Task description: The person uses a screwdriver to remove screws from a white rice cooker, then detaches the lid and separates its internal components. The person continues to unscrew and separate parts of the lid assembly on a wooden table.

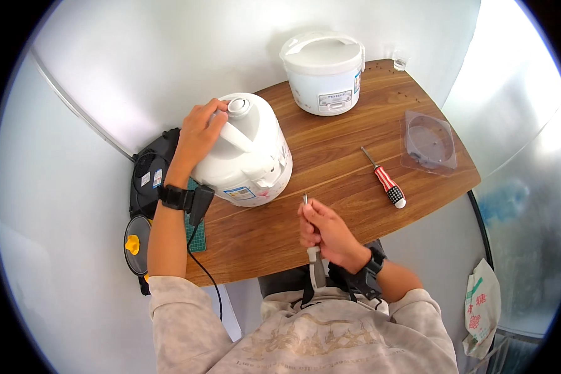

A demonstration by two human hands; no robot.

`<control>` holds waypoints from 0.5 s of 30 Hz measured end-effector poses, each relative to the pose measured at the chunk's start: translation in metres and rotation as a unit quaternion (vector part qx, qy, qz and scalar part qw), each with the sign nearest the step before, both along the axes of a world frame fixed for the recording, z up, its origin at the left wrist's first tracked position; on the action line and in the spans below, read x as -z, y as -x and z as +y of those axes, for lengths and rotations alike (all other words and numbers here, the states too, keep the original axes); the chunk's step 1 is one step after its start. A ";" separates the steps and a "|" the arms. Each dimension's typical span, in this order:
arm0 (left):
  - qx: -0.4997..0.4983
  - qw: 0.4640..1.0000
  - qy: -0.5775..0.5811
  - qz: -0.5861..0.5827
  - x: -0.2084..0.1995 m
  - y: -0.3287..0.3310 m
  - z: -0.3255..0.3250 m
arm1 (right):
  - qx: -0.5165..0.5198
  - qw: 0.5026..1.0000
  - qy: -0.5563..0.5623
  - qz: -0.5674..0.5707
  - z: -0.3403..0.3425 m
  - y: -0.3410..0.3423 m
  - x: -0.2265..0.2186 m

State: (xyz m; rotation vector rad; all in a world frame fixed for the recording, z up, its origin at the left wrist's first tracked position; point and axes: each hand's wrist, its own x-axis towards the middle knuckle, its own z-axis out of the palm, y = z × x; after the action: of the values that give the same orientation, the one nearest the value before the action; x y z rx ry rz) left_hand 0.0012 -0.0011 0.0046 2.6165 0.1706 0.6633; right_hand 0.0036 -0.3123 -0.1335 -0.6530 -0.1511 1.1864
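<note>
While the left hand (199, 134) is gripping the white appliance (246, 165) on the left of the worktop (330, 168), the right hand (330, 234) is clasping a grey-handled tool (318, 271) at the near edge.

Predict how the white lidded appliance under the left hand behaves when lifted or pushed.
The white lidded appliance is likely fairly heavy, judging by its bulk, though its contents are hidden. Its hard-looking shell should stay stiff. Smooth, rounded sides may be slippery, so the top handle probably grips better.
</note>
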 end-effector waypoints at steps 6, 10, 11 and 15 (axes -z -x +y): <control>0.007 1.000 0.001 -0.003 -0.001 -0.001 -0.004 | -0.061 0.995 0.003 0.080 -0.011 0.038 0.012; 0.003 1.000 0.005 -0.003 -0.002 0.001 -0.003 | -0.149 0.987 0.029 0.050 -0.022 0.058 0.016; 0.002 1.000 0.007 -0.003 -0.003 0.002 -0.003 | -0.171 0.984 -0.001 0.046 -0.027 0.060 0.026; 0.003 1.000 -0.001 -0.009 -0.002 0.000 -0.003 | -0.261 0.965 0.000 -0.032 -0.040 0.068 0.031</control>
State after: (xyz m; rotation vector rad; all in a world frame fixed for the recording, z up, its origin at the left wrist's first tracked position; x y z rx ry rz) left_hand 0.0012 -0.0044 0.0063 2.6117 0.1559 0.6851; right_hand -0.0646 -0.3524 -0.1645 -0.6714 -0.3963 1.6713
